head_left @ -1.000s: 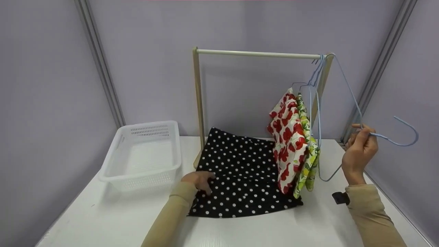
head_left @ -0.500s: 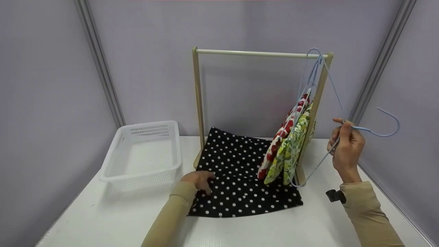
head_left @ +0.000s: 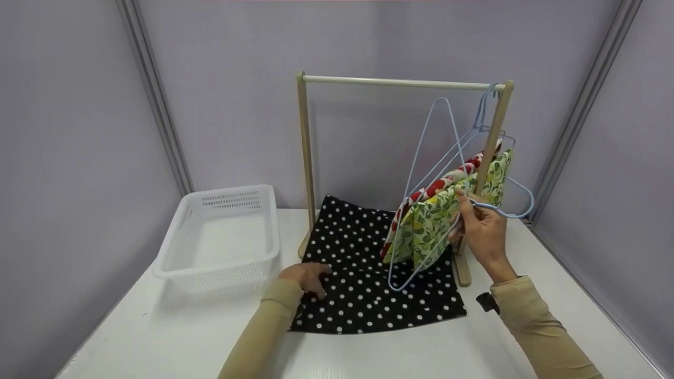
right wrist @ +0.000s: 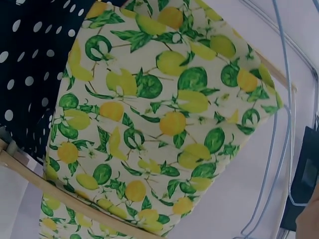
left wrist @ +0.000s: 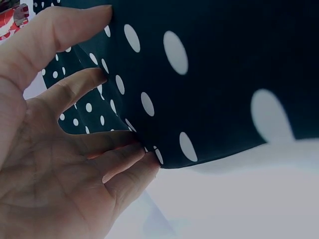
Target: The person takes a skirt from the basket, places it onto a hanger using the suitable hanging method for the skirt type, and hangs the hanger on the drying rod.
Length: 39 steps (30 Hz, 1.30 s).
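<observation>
In the head view my left hand (head_left: 305,276) rests on the left side of a black cloth with white dots (head_left: 368,295), spread on the table. Up close, the left wrist view has its fairly straight fingers touching the cloth's edge, thumb apart from them. My right hand (head_left: 484,231) pinches a light blue wire hanger (head_left: 518,215) near its hook, which points right. The hanger's body slants in front of a lemon-print cloth (head_left: 432,223). Behind that hangs a red-and-white print cloth (head_left: 447,181). In the right wrist view the lemon-print cloth (right wrist: 134,119) fills the middle.
A small clothes rack with a white rail (head_left: 395,82) and wooden posts stands behind the dotted cloth. Blue hangers (head_left: 480,113) hang at the rail's right end. On the left sits a white plastic basket (head_left: 274,231). Grey walls surround the white table (head_left: 200,337).
My right hand has moved left with the hanger, bringing it off the rail's right end to before the hanging cloths. Those cloths have swung and turned. My left hand stays put.
</observation>
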Motion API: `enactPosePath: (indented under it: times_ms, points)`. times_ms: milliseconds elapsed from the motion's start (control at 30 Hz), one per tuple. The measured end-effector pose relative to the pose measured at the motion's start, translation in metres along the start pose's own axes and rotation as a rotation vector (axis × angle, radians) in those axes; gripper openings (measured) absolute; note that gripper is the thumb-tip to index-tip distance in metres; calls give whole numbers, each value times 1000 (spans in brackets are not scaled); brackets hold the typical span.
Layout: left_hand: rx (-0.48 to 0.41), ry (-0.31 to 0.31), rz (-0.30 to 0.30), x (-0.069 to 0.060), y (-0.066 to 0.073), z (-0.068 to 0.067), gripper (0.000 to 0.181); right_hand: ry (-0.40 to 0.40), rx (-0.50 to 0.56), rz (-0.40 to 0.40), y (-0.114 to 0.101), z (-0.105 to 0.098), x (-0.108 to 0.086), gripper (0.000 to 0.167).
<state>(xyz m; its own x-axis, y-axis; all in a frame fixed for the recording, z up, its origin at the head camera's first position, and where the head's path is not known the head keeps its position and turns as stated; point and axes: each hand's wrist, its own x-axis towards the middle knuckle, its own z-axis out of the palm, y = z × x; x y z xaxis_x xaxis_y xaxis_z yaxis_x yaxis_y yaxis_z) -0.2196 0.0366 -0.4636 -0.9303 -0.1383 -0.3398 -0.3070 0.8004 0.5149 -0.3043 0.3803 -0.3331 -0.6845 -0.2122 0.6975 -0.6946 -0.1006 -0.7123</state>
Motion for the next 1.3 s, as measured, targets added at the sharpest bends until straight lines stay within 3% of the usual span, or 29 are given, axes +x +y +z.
enactPosePath:
  times_ms: [200,400,600,1033,1300]
  points:
    - [-7,-14,3,-1,-2,0,69,0,-143,63,-16,12,-11,37]
    - [2,-5,2,-2,-3,-1,70,64,-199,19,-27,14,-15,37]
    - [32,-1,5,1,-4,0,70,1,-250,-9,-31,21,-19,38]
    - [16,13,-8,1,-3,2,68,-129,-383,95,11,62,-16,42]
    - [6,14,-6,-1,-4,1,67,-21,-623,45,39,63,-1,37]
